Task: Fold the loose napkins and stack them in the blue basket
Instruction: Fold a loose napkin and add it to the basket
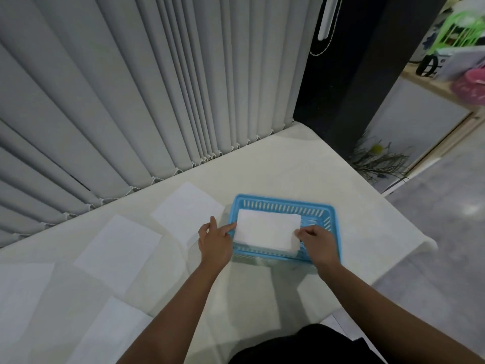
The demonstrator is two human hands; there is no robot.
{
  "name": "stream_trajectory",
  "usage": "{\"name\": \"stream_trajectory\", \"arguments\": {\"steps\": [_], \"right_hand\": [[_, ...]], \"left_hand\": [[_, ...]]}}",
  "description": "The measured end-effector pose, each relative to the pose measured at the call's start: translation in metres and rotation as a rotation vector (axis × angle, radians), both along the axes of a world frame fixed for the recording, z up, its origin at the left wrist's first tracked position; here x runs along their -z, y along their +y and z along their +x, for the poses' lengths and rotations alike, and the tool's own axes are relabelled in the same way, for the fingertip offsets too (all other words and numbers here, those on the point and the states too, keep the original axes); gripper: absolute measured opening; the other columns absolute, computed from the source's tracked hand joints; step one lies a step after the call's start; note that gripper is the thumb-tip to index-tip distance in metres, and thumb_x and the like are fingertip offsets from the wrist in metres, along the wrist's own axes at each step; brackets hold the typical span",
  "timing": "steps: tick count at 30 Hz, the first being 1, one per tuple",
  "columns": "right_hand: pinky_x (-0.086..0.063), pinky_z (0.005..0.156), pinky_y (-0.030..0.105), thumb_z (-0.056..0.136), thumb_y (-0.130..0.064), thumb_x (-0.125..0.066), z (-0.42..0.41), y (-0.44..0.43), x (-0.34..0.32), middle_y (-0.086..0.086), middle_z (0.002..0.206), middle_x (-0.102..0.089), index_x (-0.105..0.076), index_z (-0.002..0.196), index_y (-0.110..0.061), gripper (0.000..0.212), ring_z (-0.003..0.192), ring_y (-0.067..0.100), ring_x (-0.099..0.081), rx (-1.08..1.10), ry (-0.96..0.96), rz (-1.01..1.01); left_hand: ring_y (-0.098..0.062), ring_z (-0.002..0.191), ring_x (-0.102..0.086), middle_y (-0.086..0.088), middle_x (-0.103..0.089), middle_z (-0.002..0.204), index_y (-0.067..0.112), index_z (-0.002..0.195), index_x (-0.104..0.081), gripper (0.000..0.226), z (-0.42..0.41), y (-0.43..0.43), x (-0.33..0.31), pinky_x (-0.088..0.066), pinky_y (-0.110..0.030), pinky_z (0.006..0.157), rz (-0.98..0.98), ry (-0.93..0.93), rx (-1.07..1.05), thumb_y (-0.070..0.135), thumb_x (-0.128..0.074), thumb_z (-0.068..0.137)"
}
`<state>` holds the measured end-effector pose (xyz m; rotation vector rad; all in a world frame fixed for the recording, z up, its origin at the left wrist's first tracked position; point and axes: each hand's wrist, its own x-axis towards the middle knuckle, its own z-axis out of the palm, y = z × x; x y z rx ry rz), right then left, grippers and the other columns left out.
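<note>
**A:** The folded napkin point(267, 229) sits in the blue basket point(284, 205), a white rectangle. Its long axis runs straight from one set of fingers to the other, in line with the basket's long side.

**B:** And the hands?

**A:** The right hand point(318, 243) has its fingers curled, pinching the short edge by the near corner. The left hand point(214, 241) is looser: index finger straight, tip touching the opposite short edge, thumb lifted clear.

**B:** Anything crowding it?

**A:** The basket's slotted walls ring the napkin, and the left index finger reaches in over the rim. Just beyond the left thumb a loose napkin point(187, 210) lies flat on the pale table point(354, 227), close beside the basket. Further out from those fingers lie a second sheet point(118, 254), a third sheet point(110, 332) and a fourth sheet point(23, 298). Grey vertical blinds point(131, 88) hang past the table's far edge.
</note>
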<state>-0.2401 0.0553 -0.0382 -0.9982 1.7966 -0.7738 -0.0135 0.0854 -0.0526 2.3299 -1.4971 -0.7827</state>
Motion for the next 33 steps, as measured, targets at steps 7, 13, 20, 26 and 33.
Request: {"name": "stream_trajectory", "arguments": {"steps": [7,13,20,26,33], "right_hand": [[-0.046,0.081,0.031,0.084,-0.02,-0.068,0.0,-0.002,0.002,-0.004,0.085,-0.068,-0.069,0.08,-0.014,0.007,0.084,0.015,-0.061,-0.032,0.017,0.022],[-0.041,0.076,0.028,0.085,-0.021,-0.067,-0.001,-0.002,0.002,-0.002,0.09,-0.068,-0.07,0.087,-0.01,0.011,0.08,0.01,-0.058,-0.073,0.033,0.02],[-0.044,0.078,0.03,0.083,-0.026,-0.07,-0.002,-0.002,0.005,0.001,0.097,-0.065,-0.064,0.101,-0.016,0.021,0.089,0.019,-0.06,-0.057,0.061,0.016],[-0.027,0.113,0.044,0.091,-0.05,-0.049,0.0,-0.001,0.01,0.002,0.15,-0.04,-0.045,0.139,-0.025,0.054,0.137,0.026,-0.035,-0.536,0.647,-0.298],[0.013,0.115,0.052,0.068,-0.078,0.016,0.005,-0.002,0.028,-0.005,0.161,0.016,0.009,0.151,-0.028,0.097,0.148,0.023,0.015,-0.935,0.882,-0.161]], "left_hand": [[-0.027,0.141,-0.015,-0.007,-0.015,0.159,0.041,0.131,-0.05,0.044,0.001,0.001,0.0,-0.029,-0.033,0.111,0.026,-0.016,0.014,0.018,-0.028,0.1],[-0.027,0.141,-0.015,-0.007,-0.015,0.16,0.041,0.133,-0.048,0.043,0.0,0.001,-0.003,-0.031,-0.034,0.111,0.045,-0.03,0.026,0.019,-0.028,0.101],[-0.026,0.138,-0.021,-0.007,-0.021,0.158,0.034,0.129,-0.055,0.043,-0.003,0.004,-0.002,-0.032,-0.036,0.11,-0.088,-0.008,-0.003,0.013,-0.035,0.098],[-0.03,0.142,-0.017,-0.005,-0.013,0.16,0.033,0.145,-0.03,0.048,-0.015,-0.006,-0.007,-0.017,-0.042,0.116,-0.158,-0.1,0.175,0.035,-0.037,0.098],[-0.027,0.147,0.012,-0.006,0.019,0.159,0.037,0.149,0.006,0.061,-0.026,-0.005,0.011,0.008,-0.053,0.118,0.027,-0.33,0.36,0.057,-0.014,0.095]]}}
